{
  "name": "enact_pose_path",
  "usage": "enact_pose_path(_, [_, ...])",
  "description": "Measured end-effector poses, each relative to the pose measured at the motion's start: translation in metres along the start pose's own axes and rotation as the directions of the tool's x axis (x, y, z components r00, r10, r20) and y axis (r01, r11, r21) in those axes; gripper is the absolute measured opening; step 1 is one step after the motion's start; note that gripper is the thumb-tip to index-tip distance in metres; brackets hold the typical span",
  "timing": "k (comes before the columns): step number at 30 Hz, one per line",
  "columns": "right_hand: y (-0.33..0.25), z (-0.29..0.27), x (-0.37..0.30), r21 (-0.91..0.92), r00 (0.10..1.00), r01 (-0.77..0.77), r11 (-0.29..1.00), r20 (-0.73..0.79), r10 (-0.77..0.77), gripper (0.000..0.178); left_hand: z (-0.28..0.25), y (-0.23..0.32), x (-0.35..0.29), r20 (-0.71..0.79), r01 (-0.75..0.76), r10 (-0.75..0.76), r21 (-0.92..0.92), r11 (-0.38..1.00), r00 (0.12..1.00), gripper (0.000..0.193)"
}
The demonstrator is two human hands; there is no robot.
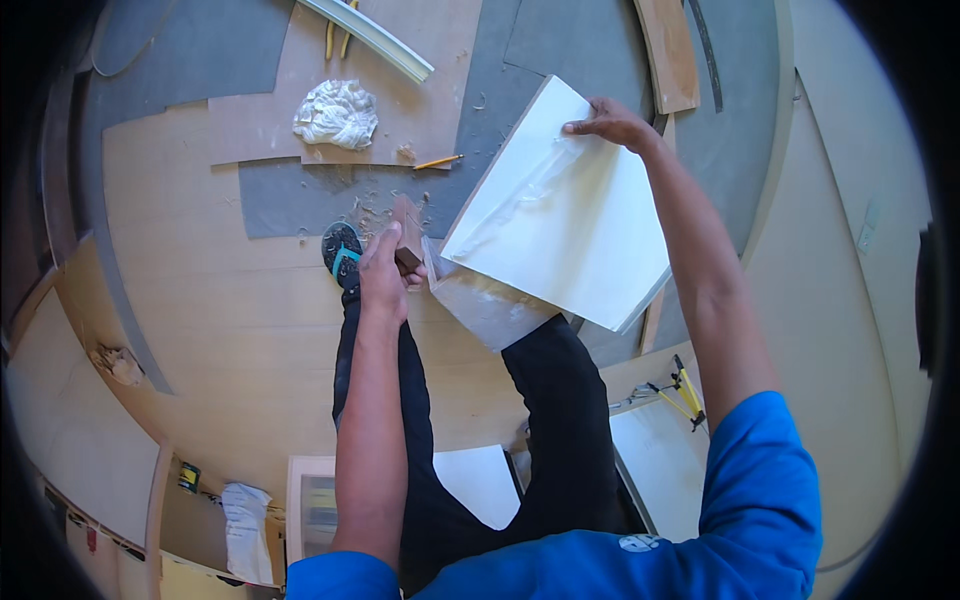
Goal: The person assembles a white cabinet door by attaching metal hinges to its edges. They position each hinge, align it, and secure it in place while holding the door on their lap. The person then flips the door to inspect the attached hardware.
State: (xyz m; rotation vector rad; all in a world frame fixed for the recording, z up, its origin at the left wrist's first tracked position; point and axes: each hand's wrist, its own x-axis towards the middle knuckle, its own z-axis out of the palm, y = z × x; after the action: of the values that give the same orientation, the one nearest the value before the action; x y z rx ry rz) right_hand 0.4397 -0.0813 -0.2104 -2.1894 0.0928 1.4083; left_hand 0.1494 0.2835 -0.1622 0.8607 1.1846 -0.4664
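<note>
A white panel with a brown edge stands tilted in front of my right leg. Clear film hangs partly loose along its face and below its lower left edge. My right hand grips the panel's far corner, with the thumb on the white face. In my left hand is a brown wooden block, held just left of the panel, its lower end among the fingers. Thin curled shavings lie scattered on the floor beyond that hand, near my sandalled foot.
Beyond the panel are a yellow pencil, a crumpled white cloth, yellow-handled pliers and a white strip. A wooden board lies at the far right. Yellow-handled tools are by my right arm, an open cabinet at near left.
</note>
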Motion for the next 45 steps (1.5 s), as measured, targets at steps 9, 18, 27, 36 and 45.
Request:
enact_pose_path(9, [-0.006, 0.003, 0.002, 0.0, 1.0, -0.004, 1.0, -0.017, 0.004, 0.087, -0.018, 0.004, 0.016, -0.035, -0.043, 0.04, -0.075, 0.996, 0.999, 0.034])
enact_pose_path(18, [-0.001, 0.012, -0.003, 0.0, 0.987, 0.056, 0.998, -0.149, -0.055, 0.095, -0.013, 0.0, 0.005, -0.029, -0.074, 0.075, 0.018, 0.997, 0.997, 0.041])
enact_pose_path(27, [0.02, 0.014, 0.007, 0.134, 0.978, 0.147, 0.98, -0.167, -0.124, 0.1, -0.007, -0.006, 0.004, -0.041, -0.045, 0.052, 0.157, 0.987, 0.998, 0.041])
enact_pose_path(36, [0.026, 0.029, 0.015, -0.034, 0.911, 0.176, 0.984, -0.373, -0.176, 0.096, -0.001, -0.018, 0.005, -0.034, -0.091, 0.105, 0.282, 0.955, 0.994, 0.044])
enact_pose_path(45, [0.016, 0.038, -0.017, -0.26, 0.809, 0.104, 0.96, -0.54, -0.234, 0.095, -0.014, -0.04, 0.056, -0.133, -0.102, 0.232, 0.62, 0.778, 0.963, 0.055])
